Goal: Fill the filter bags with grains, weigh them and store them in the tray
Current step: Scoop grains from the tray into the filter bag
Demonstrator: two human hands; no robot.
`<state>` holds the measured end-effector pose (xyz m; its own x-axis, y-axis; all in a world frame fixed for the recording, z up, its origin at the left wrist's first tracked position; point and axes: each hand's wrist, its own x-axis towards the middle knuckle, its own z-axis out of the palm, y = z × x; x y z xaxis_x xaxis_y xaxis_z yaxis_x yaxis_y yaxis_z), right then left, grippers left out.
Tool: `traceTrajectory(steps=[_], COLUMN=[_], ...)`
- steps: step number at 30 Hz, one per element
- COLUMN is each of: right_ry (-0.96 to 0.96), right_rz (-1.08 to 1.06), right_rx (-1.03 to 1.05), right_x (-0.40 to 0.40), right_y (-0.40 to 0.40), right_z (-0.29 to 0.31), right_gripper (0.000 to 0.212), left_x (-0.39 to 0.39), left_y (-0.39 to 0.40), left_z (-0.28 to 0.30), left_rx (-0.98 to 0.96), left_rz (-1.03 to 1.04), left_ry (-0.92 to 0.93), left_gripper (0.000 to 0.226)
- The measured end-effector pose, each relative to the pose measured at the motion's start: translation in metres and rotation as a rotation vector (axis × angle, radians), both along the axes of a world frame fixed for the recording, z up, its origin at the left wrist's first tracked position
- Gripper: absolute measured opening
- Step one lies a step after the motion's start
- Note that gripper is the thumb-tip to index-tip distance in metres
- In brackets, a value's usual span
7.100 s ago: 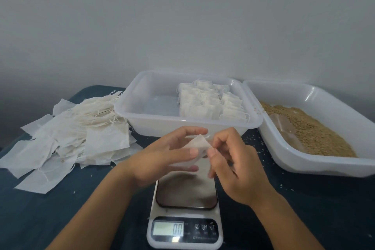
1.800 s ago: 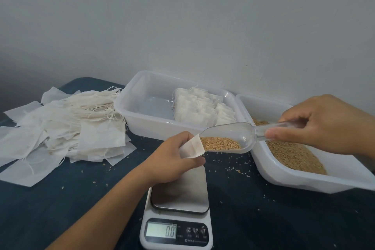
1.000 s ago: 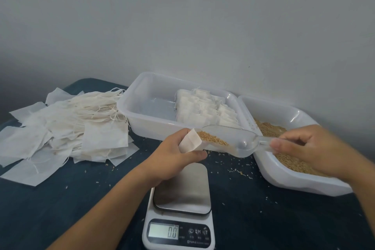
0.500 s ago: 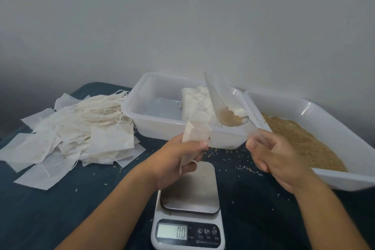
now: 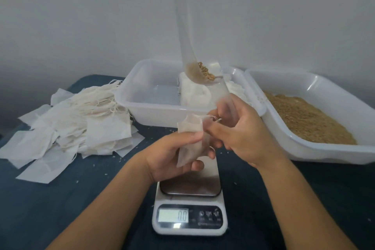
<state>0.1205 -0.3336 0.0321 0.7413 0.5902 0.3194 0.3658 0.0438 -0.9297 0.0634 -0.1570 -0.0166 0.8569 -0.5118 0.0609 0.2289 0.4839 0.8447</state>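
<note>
Thin, papery white fabric makes up the filter bag (image 5: 191, 140) at the centre of the frame, its mouth pointing up and a drawstring trailing from its top edge. The left hand (image 5: 172, 156) grips the bag's lower body with curled fingers, while the right hand (image 5: 237, 132) pinches the bag's upper right edge between thumb and forefinger. The same right hand also holds the handle of a clear plastic scoop (image 5: 192, 55), which stands nearly upright, its long translucent bowl blurred, with a small clump of tan grains settled in its lower curve.

Below the hands, at lower centre, a white kitchen scale (image 5: 189, 215) with a brushed steel platter shows "0.0" on its pale display; the small icons and print beside it are too small to read.

Behind the hands, a frosted, rectangular plastic tray (image 5: 146, 97) with rounded corners holds rows of filled, plump white bags (image 5: 194, 93). At the right of the frame a second tray (image 5: 316, 85) of the same plastic holds a gritty heap of brown grains (image 5: 304, 119). At the left a loose pile of flat, square empty bags (image 5: 71, 124) with tangled strings lies on the dark blue table (image 5: 60, 199), where stray grains are scattered.
</note>
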Motion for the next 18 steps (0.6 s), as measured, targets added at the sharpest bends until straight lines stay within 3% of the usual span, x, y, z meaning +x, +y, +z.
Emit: traceTrajectory(steps=[4, 9, 18], right_ry=[-0.064, -0.03, 0.086], right_rz=[-0.156, -0.247, -0.386], right_rx=[0.066, 0.125, 0.193], right_x=[-0.003, -0.002, 0.006], right_y=[-0.005, -0.014, -0.02], right_z=[0.001, -0.002, -0.009], right_gripper=[0.027, 0.027, 0.027], left_x=[0.003, 0.009, 0.013], left_y=[-0.001, -0.01, -0.014], left_z=[-0.002, -0.006, -0.009], left_rx=[0.1, 0.174, 0.272], left_rz=[0.11, 0.411, 0.553], left_ry=[-0.065, -0.001, -0.114], left_gripper=[0.058, 0.018, 0.016])
